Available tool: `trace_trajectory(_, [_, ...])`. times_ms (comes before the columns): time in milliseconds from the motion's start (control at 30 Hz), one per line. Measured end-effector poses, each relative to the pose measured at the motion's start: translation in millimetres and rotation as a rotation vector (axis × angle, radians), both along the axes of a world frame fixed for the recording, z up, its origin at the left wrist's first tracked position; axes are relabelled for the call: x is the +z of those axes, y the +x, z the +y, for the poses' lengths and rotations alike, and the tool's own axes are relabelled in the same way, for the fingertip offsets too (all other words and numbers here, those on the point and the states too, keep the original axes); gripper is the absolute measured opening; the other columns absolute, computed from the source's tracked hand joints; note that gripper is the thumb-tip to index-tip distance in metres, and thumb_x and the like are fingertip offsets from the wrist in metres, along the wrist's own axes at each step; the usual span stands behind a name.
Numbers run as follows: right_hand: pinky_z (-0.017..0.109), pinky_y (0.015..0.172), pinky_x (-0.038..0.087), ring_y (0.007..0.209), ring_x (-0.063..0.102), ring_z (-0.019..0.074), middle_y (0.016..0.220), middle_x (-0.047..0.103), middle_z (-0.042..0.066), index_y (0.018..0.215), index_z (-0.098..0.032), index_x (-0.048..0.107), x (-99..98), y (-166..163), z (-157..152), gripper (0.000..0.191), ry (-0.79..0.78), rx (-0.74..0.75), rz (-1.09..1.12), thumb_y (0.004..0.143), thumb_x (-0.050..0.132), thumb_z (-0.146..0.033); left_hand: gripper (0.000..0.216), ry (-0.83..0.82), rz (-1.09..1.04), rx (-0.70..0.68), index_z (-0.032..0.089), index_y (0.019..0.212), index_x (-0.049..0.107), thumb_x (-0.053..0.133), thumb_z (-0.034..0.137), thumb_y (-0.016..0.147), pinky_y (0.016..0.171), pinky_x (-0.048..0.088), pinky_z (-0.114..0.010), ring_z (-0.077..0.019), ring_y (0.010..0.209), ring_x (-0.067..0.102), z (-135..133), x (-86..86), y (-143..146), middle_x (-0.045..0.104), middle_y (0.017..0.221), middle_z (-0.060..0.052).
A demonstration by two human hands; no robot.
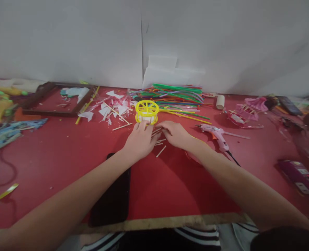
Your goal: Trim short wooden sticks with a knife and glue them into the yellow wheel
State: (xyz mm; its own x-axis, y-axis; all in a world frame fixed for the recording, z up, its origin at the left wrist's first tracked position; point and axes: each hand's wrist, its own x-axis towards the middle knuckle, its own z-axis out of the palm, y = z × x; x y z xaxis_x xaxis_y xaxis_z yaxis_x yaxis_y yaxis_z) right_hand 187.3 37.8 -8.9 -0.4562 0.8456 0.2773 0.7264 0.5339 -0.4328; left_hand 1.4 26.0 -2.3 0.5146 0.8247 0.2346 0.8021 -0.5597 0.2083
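Note:
Short wooden sticks (156, 132) lie between my two hands, over the red table. My left hand (140, 141) has its fingers bent and thumb curled in around them, just in front of a yellow wheel-topped frame (147, 108) with white below. Opposite it, my right hand (176, 134) is closed, its fingertips meeting the sticks' right ends; the exact grip is partly hidden. A few more loose sticks (161, 151) rest on the table under the hands.
Behind are colourful pipe cleaners (175, 92) and white paper scraps (115, 108). To the right lies a pink glue gun (217, 135) with a cord. A dark phone (115, 195) lies under my left forearm. A brown frame (52, 113) sits back left.

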Motion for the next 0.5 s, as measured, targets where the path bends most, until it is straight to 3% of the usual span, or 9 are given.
trace_trajectory(133, [0.031, 0.092, 0.048, 0.105, 0.063, 0.0164, 0.116, 0.069, 0.008, 0.113, -0.019, 0.061, 13.1, 15, -22, 0.03, -0.019, -0.158, -0.05, 0.091, 0.041, -0.012, 0.075, -0.091, 0.016, -0.098, 0.009, 0.141, 0.041, 0.049, 0.063, 0.089, 0.112, 0.034, -0.048, -0.0357, 0.137, 0.039, -8, -2.9, 4, 0.047, 0.146, -0.019])
trace_trajectory(233, [0.04, 0.098, 0.044, 0.114, 0.059, 0.0251, 0.121, 0.065, 0.011, 0.119, -0.018, 0.058, 20.4, 30, -46, 0.031, -0.051, -0.294, -0.177, 0.09, 0.054, -0.03, 0.105, -0.166, 0.059, -0.137, 0.006, 0.15, 0.026, 0.056, 0.074, 0.076, 0.114, 0.029, -0.054, -0.0417, 0.144, 0.026, -14, -6.3, 10, 0.034, 0.155, -0.022])
trace_trajectory(333, [0.052, 0.091, 0.043, 0.108, 0.059, 0.0393, 0.11, 0.065, 0.021, 0.113, -0.009, 0.06, 23.0, 42, -75, 0.048, -0.111, -0.477, -0.338, 0.081, 0.065, -0.044, 0.086, -0.137, 0.069, -0.159, 0.005, 0.147, 0.03, 0.06, 0.057, 0.085, 0.112, 0.033, -0.049, -0.0375, 0.138, 0.037, -18, -7.6, 15, 0.043, 0.148, -0.023])
trace_trajectory(400, [0.049, 0.087, 0.044, 0.104, 0.06, 0.0393, 0.105, 0.065, 0.022, 0.106, -0.008, 0.061, 22.5, 48, -93, 0.043, -0.148, -0.557, -0.412, 0.083, 0.061, -0.045, 0.063, -0.105, 0.067, -0.165, 0.004, 0.142, 0.038, 0.056, 0.04, 0.092, 0.108, 0.037, -0.046, -0.0337, 0.129, 0.047, -19, -7.3, 16, 0.052, 0.139, -0.021])
trace_trajectory(500, [0.04, 0.082, 0.044, 0.1, 0.062, 0.0335, 0.103, 0.064, 0.02, 0.101, -0.01, 0.062, 19.5, 55, -110, 0.027, -0.191, -0.599, -0.471, 0.087, 0.054, -0.032, 0.038, -0.071, 0.08, -0.183, 0.007, 0.127, 0.053, 0.051, 0.028, 0.095, 0.1, 0.042, -0.043, -0.0301, 0.114, 0.054, -18, -7.2, 13, 0.061, 0.122, -0.017])
